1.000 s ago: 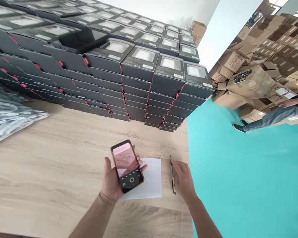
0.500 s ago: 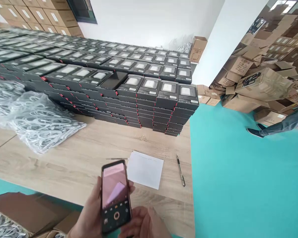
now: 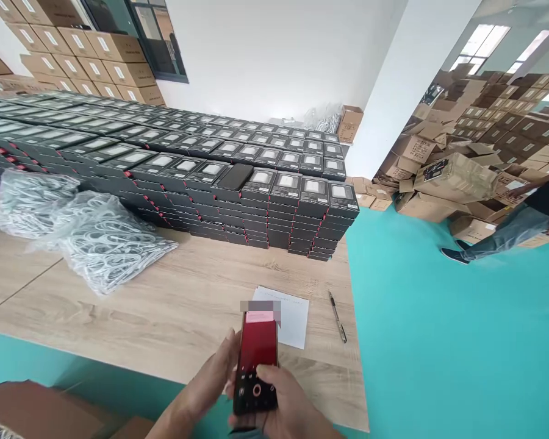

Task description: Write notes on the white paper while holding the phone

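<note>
A black smartphone (image 3: 256, 360) with its camera screen lit is held upright over the near edge of the wooden table (image 3: 165, 305). My left hand (image 3: 213, 381) grips its left side. From the right, my right hand (image 3: 286, 411) holds its lower end, the thumb lying on the screen near the shutter button. Just beyond the phone a white sheet of paper (image 3: 290, 317) lies flat on the table, and a black pen (image 3: 337, 308) rests to its right near the table's right edge.
Stacked black product boxes (image 3: 238, 189) fill the back of the table. Clear bags of white cables (image 3: 96, 241) lie at the left. Brown cartons (image 3: 41, 411) sit below the near edge. Another person's legs (image 3: 498, 235) stand on the teal floor by piled cardboard boxes (image 3: 457, 177).
My right hand left the pen and came onto the phone. The phone moved back toward the table's near edge, and my view pulled back and up.
</note>
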Action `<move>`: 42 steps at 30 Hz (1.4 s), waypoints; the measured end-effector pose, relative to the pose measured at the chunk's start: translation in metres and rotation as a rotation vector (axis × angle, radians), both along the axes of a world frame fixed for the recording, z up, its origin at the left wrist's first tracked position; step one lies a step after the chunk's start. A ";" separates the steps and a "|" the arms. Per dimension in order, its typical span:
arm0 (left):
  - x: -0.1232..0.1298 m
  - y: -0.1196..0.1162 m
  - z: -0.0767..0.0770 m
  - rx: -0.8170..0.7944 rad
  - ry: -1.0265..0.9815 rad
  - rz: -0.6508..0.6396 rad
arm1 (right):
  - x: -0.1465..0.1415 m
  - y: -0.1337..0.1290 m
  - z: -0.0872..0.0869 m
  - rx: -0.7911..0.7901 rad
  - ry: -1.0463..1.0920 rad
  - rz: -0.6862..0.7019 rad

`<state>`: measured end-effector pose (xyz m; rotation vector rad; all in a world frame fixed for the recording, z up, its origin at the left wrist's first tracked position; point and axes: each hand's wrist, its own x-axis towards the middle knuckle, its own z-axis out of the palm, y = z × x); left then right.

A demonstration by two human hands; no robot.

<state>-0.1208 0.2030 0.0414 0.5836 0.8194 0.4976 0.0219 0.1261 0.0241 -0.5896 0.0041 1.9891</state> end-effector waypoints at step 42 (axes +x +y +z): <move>-0.079 -0.018 -0.070 0.076 0.596 -0.227 | 0.014 0.047 0.022 -0.046 -0.103 -0.331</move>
